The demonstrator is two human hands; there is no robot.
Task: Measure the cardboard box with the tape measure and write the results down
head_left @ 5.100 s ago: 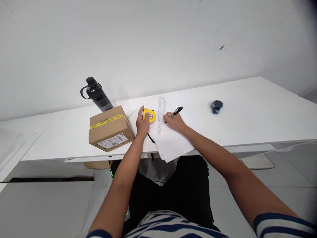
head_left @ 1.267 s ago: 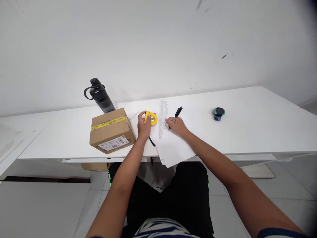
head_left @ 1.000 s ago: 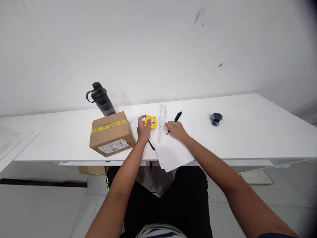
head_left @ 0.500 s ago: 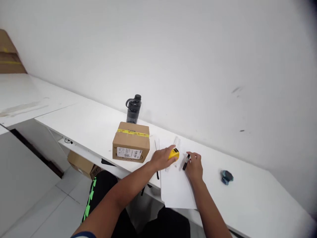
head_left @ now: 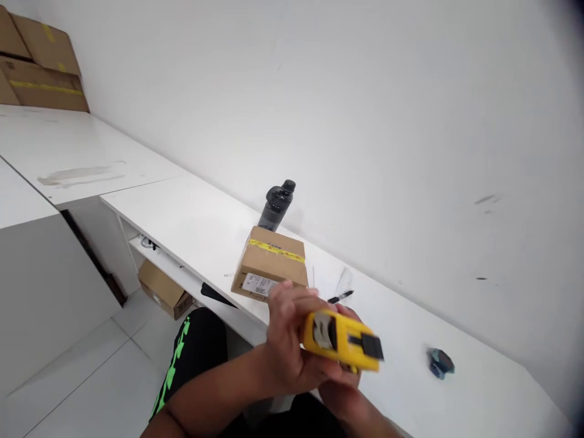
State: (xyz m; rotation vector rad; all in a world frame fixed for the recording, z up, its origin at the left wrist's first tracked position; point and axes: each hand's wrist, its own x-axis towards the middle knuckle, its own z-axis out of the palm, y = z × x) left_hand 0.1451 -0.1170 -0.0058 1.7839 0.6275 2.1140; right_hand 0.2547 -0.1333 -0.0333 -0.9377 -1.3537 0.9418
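Observation:
A yellow tape measure [head_left: 347, 340] is raised close to my view, with its black lock button facing up. My left hand [head_left: 289, 340] is wrapped round its left side. Behind and under it, my right hand [head_left: 342, 386] grips the same tape measure, most of its fingers hidden. A black marker [head_left: 341, 297] lies on the table just beyond the hands, beside what looks like a clear ruler [head_left: 344, 280]. To the left, the taped cardboard box [head_left: 274, 258] with a white label stands partly behind my left hand. The white sheets are mostly covered by my hands.
Behind the box a dark water bottle [head_left: 276, 207] stands near the wall. A dark teal bundled object [head_left: 441, 363] lies on the table at right. Another carton [head_left: 164, 287] sits below the tabletop, and stacked boxes [head_left: 45, 67] are at far left.
The tape measure has come up from the sheets toward my view. My right hand has let go of the marker, now on the table, and joined the left at the tape measure.

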